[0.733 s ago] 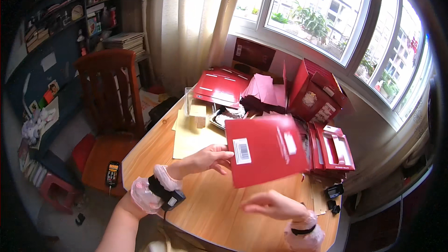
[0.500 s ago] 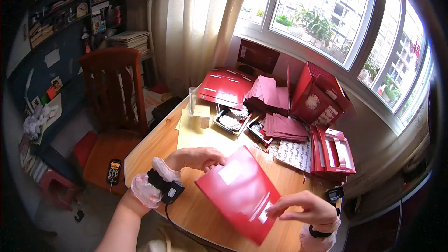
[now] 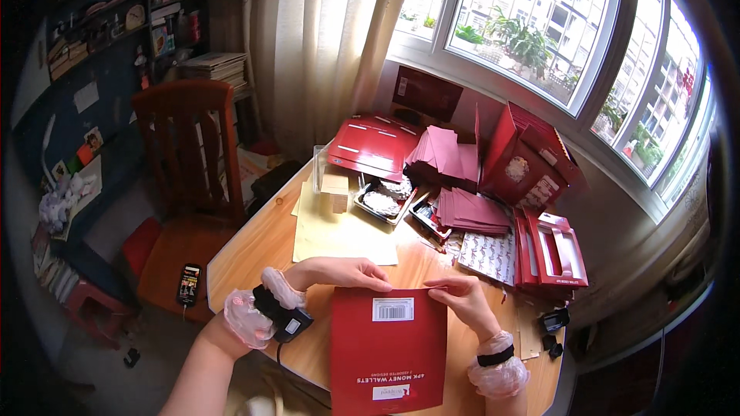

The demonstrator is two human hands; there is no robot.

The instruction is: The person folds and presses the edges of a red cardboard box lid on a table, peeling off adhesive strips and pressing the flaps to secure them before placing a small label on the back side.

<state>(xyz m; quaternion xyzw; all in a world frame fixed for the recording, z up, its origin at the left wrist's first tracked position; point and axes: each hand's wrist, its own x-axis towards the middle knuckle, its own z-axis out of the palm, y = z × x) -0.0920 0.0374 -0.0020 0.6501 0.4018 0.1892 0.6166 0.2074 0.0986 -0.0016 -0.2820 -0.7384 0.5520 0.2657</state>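
Left hand (image 3: pixel 345 270) and right hand (image 3: pixel 468 302) both pinch the red packaging card (image 3: pixel 381 350) along its far edge; imo grip lightly, avoid creases.

The red packet (image 3: pixel 389 362) hides part of the tabletop's (image 3: pixel 247 270) near edge; the picture's bottom cuts off both forearms (image 3: pixel 196 377). The black tray's (image 3: pixel 376 216) white contents (image 3: pixel 381 202) are too small to tell.

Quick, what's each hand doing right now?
Left hand: closed, holding the flat red package by its top edge.
Right hand: closed, pinching the same edge.
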